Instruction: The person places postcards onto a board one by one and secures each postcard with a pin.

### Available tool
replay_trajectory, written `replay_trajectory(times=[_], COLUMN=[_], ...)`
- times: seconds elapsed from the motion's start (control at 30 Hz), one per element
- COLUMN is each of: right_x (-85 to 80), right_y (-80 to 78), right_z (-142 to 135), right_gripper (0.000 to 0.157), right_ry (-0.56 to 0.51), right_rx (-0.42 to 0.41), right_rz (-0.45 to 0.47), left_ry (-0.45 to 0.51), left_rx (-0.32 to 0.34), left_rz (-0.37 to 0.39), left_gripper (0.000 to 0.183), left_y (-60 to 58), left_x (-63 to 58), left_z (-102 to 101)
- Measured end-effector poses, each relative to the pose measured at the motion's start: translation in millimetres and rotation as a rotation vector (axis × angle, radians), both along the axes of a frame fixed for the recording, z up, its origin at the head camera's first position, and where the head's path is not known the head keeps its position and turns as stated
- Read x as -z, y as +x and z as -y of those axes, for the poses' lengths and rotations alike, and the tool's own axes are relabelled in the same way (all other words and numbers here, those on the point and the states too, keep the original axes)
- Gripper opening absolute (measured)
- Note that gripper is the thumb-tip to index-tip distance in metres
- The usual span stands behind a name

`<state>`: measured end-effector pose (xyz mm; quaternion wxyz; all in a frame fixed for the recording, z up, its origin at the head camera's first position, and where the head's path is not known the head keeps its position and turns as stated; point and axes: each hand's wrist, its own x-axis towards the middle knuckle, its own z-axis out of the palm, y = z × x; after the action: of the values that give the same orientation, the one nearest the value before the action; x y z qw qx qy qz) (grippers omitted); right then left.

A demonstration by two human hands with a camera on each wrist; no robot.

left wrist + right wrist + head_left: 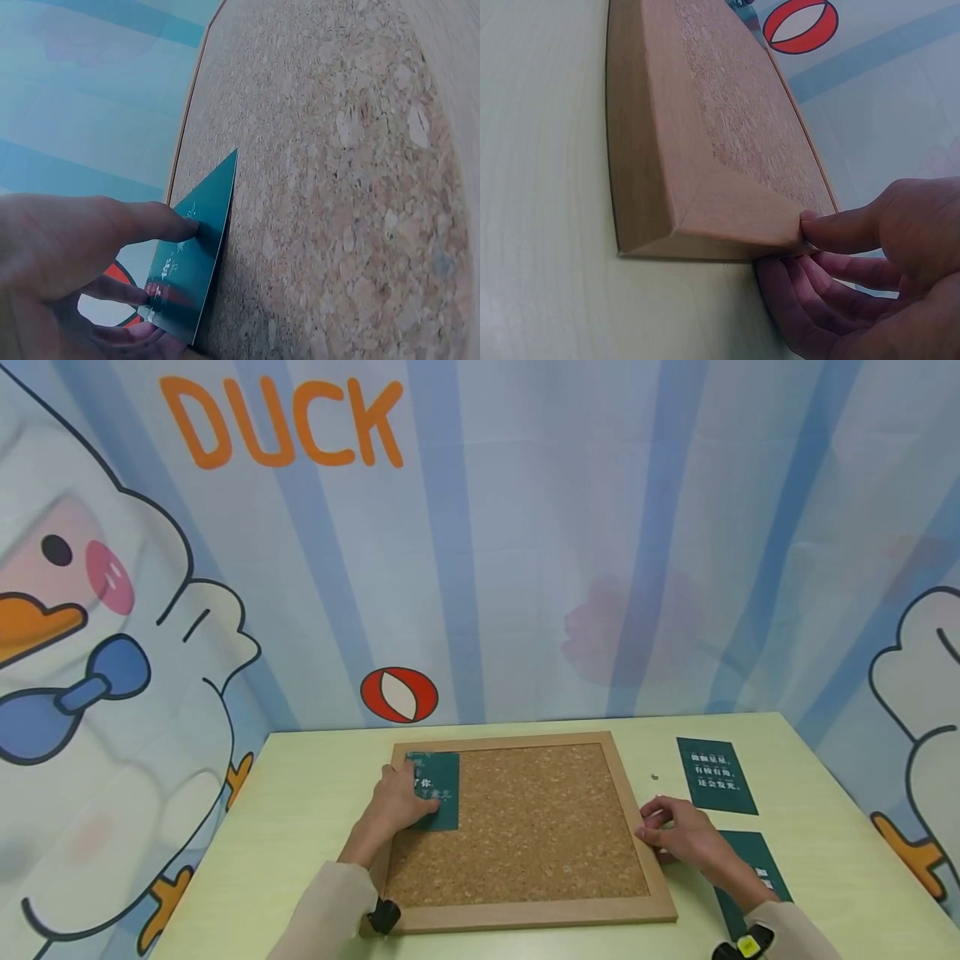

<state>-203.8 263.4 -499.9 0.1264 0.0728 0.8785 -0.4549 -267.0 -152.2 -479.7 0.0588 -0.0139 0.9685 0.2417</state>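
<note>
On the table lies a corkboard (517,827) in a light wooden frame. My left hand (397,797) holds a dark green card (447,777) with white writing at the board's upper left. The left wrist view shows its thumb across the card's face (214,202) and the other fingers by the far edge. One long edge of the card casts a shadow on the cork. My right hand (678,835) grips the right side of the frame (739,214), thumb at the top edge and curled fingers against the outer side. Part of the fingertips is hidden.
Two more green cards lie right of the board, one farther back (717,777) and one nearer (753,872), partly covered by my right forearm. A tiny greyish object (655,776) is near the frame. A printed curtain (517,543) stands behind the table.
</note>
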Motion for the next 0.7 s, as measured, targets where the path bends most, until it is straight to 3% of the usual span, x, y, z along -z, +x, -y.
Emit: replay_trajectory(times=[0.23,0.7], right_x=[-1.0,-1.3], right_y=[1.0,1.3], right_z=[-0.7,-0.4], right_gripper=[0.027,0.027], right_ry=[0.009,0.0], right_rx=[-0.007,-0.008], right_rz=[-0.012,-0.008], left_ry=[-0.028,-0.072], left_rx=[0.043,0.031], left_rz=[-0.007,0.038], left_gripper=[0.086,0.084], left_y=[-1.7,-2.1], left_x=[-2.0,-6.7], left_z=[1.8,0.4])
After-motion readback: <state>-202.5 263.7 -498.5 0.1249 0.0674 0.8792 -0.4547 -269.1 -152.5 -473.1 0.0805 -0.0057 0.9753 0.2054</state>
